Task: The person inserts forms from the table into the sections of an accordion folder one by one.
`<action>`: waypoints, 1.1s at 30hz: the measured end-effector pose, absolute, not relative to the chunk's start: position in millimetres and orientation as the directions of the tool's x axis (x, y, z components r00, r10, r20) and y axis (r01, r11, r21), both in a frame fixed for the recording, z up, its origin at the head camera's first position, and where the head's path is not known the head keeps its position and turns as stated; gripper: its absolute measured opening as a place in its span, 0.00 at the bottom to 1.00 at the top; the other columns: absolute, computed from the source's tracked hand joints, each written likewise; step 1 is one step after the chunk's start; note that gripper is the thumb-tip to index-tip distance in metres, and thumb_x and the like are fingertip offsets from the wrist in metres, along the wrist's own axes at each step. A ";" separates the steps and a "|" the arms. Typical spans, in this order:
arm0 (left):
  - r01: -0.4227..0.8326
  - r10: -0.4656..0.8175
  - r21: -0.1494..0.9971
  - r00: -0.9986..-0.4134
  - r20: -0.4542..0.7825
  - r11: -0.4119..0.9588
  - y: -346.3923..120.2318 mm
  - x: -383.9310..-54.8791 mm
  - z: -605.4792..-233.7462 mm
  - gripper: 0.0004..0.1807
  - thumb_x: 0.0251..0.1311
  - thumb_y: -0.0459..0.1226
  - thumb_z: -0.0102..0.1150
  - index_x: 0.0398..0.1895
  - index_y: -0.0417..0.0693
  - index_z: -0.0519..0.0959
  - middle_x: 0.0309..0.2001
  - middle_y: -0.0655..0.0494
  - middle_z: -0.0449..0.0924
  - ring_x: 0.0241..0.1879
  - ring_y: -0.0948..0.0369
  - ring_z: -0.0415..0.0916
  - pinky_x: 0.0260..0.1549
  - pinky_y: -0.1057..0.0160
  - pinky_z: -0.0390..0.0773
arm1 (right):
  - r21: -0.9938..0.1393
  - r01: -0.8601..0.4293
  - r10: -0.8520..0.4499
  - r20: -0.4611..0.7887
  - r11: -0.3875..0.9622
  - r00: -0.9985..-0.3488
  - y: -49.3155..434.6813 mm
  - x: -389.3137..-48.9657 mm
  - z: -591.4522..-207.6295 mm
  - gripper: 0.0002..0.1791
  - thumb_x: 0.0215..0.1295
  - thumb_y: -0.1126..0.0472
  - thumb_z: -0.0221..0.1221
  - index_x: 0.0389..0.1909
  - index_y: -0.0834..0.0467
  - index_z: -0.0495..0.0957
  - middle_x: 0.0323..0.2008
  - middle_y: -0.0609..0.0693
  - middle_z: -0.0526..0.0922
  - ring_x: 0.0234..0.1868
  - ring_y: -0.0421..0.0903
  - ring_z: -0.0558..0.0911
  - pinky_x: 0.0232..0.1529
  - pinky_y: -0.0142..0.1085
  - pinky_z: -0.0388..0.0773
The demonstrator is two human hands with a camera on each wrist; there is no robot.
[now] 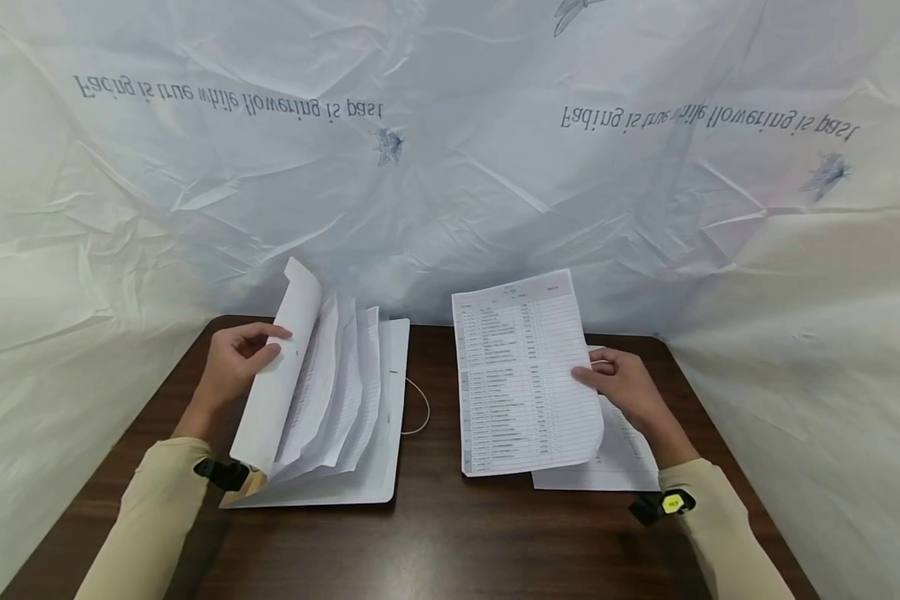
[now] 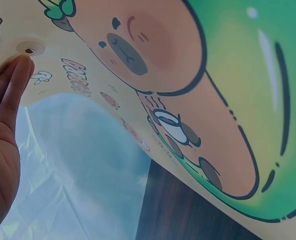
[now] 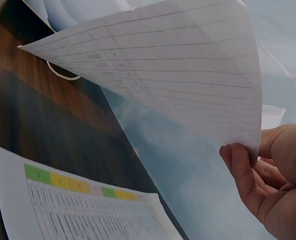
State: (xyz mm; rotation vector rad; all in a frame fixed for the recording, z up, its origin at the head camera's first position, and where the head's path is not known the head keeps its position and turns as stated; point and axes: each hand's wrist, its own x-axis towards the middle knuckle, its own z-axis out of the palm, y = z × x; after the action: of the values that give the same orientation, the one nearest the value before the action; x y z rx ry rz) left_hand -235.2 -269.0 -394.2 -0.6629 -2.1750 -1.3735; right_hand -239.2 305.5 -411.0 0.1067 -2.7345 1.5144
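Observation:
On the left side of the table lies an open folder with a white inside and several printed sheets fanned between its covers. My left hand holds the raised front cover by its edge. The left wrist view shows that cover's outer face, with a brown cartoon animal and green shapes, and fingers against it near a round fastener. My right hand pinches a printed table sheet by its right edge, tilted above the table. In the right wrist view the sheet curves up from the fingertips.
Under the held sheet another paper lies on the table; the right wrist view shows coloured header cells on that paper. A pale elastic loop sticks out from the folder's right side. White printed sheeting surrounds the dark wooden table.

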 end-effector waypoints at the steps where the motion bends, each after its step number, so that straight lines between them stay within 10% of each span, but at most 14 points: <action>1: 0.626 0.140 0.683 -0.767 0.626 0.377 -269.0 -235.6 -394.6 0.09 0.57 0.19 0.58 0.40 0.26 0.84 0.24 0.43 0.80 0.16 0.69 0.68 0.18 0.71 0.70 | -0.850 -0.067 -0.056 0.045 0.522 -0.997 304.0 -239.2 -411.3 0.24 0.68 0.56 0.66 0.58 0.67 0.77 0.46 0.61 0.87 0.38 0.44 0.86 0.40 0.36 0.79; 23: 0.615 0.133 0.697 -0.777 0.615 0.370 -266.3 -231.9 -389.9 0.09 0.58 0.19 0.57 0.40 0.25 0.84 0.28 0.37 0.82 0.18 0.72 0.72 0.20 0.72 0.74 | -0.926 -0.077 -0.145 0.025 0.369 -0.989 264.2 -243.1 -411.5 0.24 0.69 0.60 0.65 0.58 0.71 0.77 0.46 0.64 0.87 0.37 0.45 0.88 0.37 0.38 0.83; 33: 0.607 0.123 0.694 -0.780 0.614 0.386 -265.3 -230.7 -387.1 0.08 0.59 0.20 0.57 0.39 0.25 0.84 0.25 0.55 0.81 0.18 0.71 0.69 0.19 0.72 0.72 | -0.953 -0.069 -0.188 0.014 0.294 -0.982 244.1 -248.5 -416.7 0.24 0.69 0.61 0.65 0.58 0.73 0.76 0.46 0.65 0.87 0.38 0.46 0.89 0.39 0.37 0.84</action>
State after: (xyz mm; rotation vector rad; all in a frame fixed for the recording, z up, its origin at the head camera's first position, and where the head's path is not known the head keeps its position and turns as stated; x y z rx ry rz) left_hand -230.7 -265.3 -387.1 -0.6270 -2.1820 -1.3808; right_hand -248.5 244.1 -416.7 0.2601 -2.6060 1.9114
